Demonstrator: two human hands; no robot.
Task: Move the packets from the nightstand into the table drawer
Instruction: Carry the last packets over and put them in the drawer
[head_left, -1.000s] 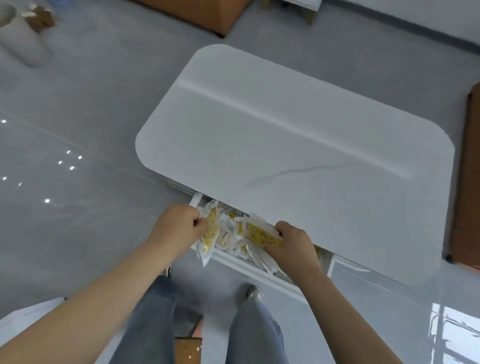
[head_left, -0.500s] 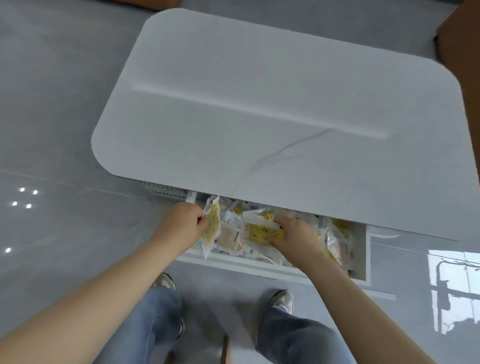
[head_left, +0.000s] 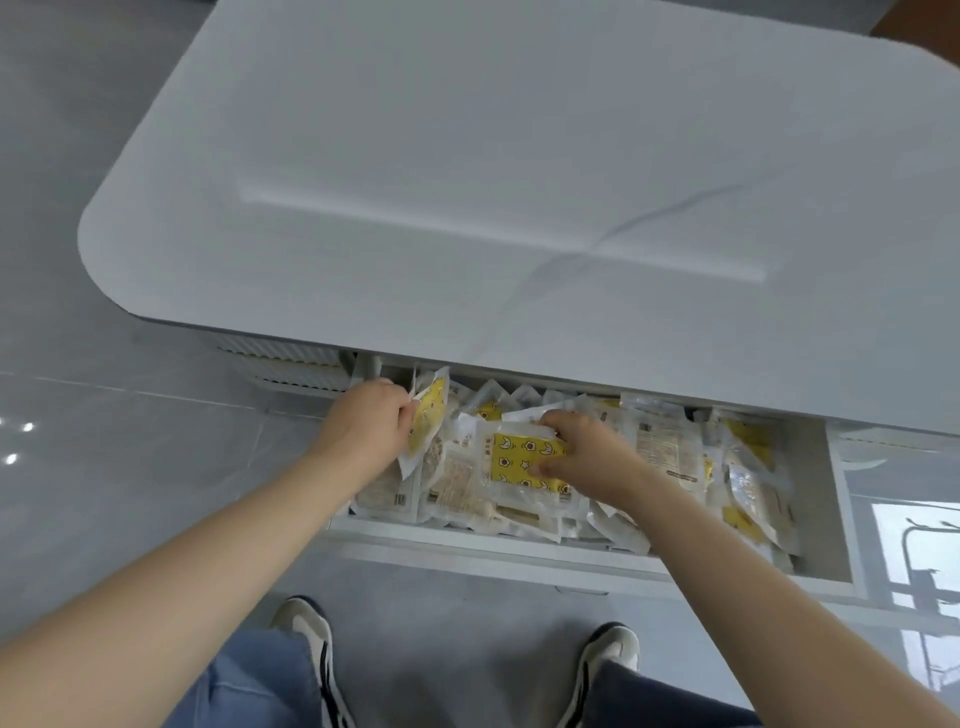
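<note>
The white table drawer (head_left: 524, 558) stands pulled out under the near edge of the white table (head_left: 493, 171). Several clear and yellow snack packets (head_left: 670, 457) lie piled inside it. My left hand (head_left: 371, 423) pinches one yellow-printed packet (head_left: 428, 415), held on edge at the drawer's left end. My right hand (head_left: 582, 452) grips a flat yellow packet with small printed figures (head_left: 519, 457), lying on top of the pile in the middle. The nightstand is out of view.
Glossy grey floor surrounds the table. My two feet in white shoes (head_left: 309, 631) stand just in front of the drawer. A ribbed white panel (head_left: 291, 364) sits under the tabletop left of the drawer. A brown furniture edge (head_left: 919, 23) shows at the far top right.
The view has moved closer and over the drawer, so more of its inside shows. Both hands have lowered their packets further into the drawer and still hold them.
</note>
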